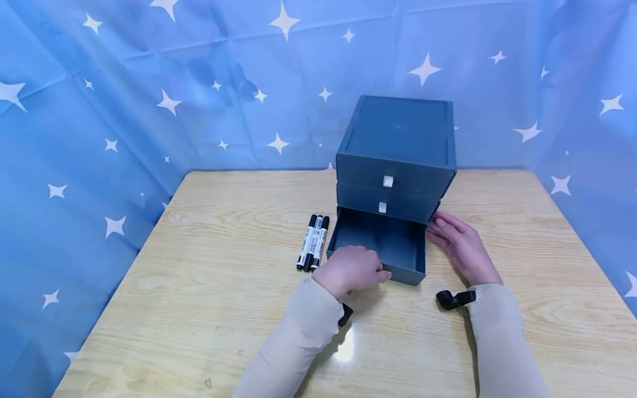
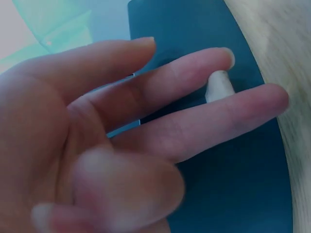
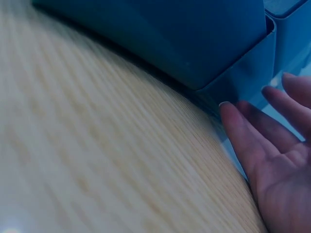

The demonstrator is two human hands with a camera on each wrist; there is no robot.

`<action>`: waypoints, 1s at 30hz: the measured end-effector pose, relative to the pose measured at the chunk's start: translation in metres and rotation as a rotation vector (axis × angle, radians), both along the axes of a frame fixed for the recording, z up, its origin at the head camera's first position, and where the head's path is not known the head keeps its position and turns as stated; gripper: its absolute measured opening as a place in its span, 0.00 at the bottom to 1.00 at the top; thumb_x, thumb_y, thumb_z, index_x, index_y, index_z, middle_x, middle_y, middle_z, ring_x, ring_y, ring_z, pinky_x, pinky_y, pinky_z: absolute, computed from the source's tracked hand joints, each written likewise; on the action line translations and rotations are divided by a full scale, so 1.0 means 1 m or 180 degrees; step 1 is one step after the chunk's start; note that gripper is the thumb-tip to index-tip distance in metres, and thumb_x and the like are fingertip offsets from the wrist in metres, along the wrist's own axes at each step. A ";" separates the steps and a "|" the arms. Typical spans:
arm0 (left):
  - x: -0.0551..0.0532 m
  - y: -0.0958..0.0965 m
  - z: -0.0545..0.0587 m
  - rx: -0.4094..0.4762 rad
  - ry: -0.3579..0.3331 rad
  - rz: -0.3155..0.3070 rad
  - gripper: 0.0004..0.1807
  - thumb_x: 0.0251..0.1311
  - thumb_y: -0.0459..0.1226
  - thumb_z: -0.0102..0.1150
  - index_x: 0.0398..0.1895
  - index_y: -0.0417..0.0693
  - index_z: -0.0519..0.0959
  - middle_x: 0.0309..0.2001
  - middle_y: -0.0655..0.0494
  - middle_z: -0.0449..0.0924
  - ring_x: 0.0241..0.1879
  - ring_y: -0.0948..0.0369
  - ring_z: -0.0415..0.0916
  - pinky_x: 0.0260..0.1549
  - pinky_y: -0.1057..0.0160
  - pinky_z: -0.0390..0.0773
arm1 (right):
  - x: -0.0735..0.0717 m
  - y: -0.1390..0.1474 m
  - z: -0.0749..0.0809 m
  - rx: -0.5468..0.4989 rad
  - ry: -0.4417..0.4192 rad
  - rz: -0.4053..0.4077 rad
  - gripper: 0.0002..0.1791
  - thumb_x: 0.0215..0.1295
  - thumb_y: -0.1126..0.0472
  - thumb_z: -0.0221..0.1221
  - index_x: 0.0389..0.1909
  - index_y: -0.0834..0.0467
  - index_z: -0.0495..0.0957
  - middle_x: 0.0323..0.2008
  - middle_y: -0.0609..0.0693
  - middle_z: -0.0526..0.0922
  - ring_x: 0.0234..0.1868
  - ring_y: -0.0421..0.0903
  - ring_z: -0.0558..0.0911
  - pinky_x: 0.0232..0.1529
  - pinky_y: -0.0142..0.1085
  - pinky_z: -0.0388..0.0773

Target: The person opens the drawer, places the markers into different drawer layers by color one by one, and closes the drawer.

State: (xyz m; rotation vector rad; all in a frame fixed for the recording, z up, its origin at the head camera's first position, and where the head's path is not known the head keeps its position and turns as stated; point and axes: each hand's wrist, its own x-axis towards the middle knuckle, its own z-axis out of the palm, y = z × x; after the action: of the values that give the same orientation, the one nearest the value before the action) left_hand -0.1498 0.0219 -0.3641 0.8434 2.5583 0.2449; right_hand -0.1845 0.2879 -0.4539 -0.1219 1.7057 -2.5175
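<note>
A dark blue desktop drawer unit (image 1: 398,132) stands on the table with its bottom drawer (image 1: 407,275) pulled out; the bare drawer floor shows. My left hand (image 1: 350,268) is at that drawer's front. In the left wrist view, two fingers of the left hand (image 2: 146,102) pinch the white pull tab (image 2: 218,87) between them, and the thumb stays apart from it. On the other side, my right hand (image 1: 464,247) rests against the unit's lower right side. Extended fingertips of the right hand (image 3: 277,145) touch the casing's lower corner in the right wrist view.
Three black-and-white markers (image 1: 313,243) lie side by side just left of the drawer. Two upper drawers with white tabs (image 1: 388,181) are closed. The wooden table (image 1: 209,287) meets a blue star-patterned cloth (image 1: 239,110) behind and at both sides.
</note>
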 end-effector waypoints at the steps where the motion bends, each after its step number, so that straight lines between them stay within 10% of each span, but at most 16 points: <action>1: 0.001 0.000 0.001 0.0008 -0.0060 0.0042 0.25 0.61 0.55 0.44 0.13 0.53 0.75 0.11 0.60 0.64 0.09 0.64 0.67 0.17 0.65 0.66 | 0.000 0.000 0.000 0.0024 0.0001 -0.0008 0.24 0.67 0.64 0.45 0.63 0.64 0.56 0.55 0.52 0.68 0.55 0.44 0.71 0.53 0.39 0.65; 14: 0.007 0.003 0.004 -0.0129 -0.0174 0.0051 0.26 0.61 0.56 0.42 0.10 0.52 0.65 0.16 0.59 0.71 0.06 0.65 0.70 0.22 0.67 0.69 | -0.002 0.002 0.002 0.0150 -0.0043 0.0024 0.27 0.68 0.62 0.45 0.65 0.65 0.52 0.60 0.55 0.63 0.56 0.43 0.70 0.53 0.39 0.64; 22: 0.009 -0.002 0.012 0.0181 -0.0424 0.0100 0.23 0.61 0.55 0.44 0.18 0.53 0.78 0.15 0.60 0.76 0.10 0.63 0.72 0.21 0.69 0.69 | -0.002 0.000 0.002 0.0157 -0.0025 0.0023 0.25 0.68 0.62 0.45 0.64 0.63 0.55 0.57 0.53 0.66 0.56 0.43 0.70 0.53 0.39 0.65; 30: 0.007 -0.007 0.016 0.0364 -0.0289 -0.0109 0.18 0.60 0.54 0.46 0.20 0.55 0.71 0.14 0.61 0.68 0.08 0.63 0.68 0.17 0.66 0.68 | -0.001 0.000 0.001 0.0172 -0.0070 -0.0007 0.27 0.67 0.62 0.45 0.65 0.64 0.54 0.58 0.54 0.64 0.55 0.42 0.71 0.52 0.39 0.65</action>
State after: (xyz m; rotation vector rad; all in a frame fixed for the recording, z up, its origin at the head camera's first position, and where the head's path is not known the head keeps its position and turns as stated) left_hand -0.1425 0.0149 -0.3476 0.8961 2.4624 0.4130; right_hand -0.1859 0.2880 -0.4528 -0.0876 1.7645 -2.4625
